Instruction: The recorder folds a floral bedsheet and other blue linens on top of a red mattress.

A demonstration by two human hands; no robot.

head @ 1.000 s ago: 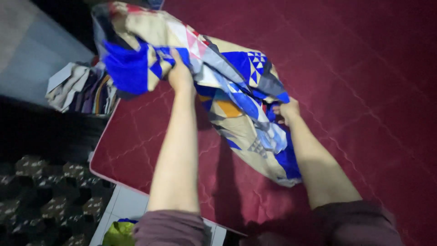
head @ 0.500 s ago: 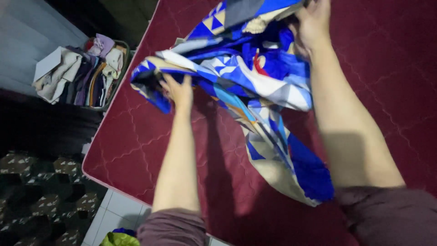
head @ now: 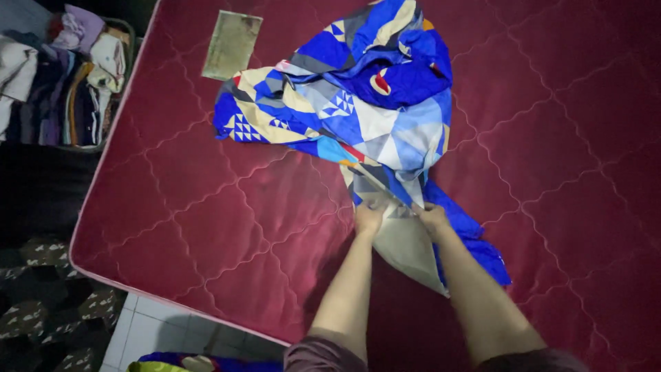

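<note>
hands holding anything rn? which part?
Both hands, left hand and right hand, grip the blue patterned cloth at its narrow lower part, side by side, on the red mattress.

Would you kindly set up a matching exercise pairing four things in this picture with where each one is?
Things:
1. sheet
2. tag
3. basket
4. hands: left hand, right hand

Places:
A. beside the mattress, full of clothes
B. flat near the mattress's far left edge
C. crumpled in the middle of the mattress
D. side by side on the sheet's near part

Pairs: 1-C, 2-B, 3-A, 4-D
</note>
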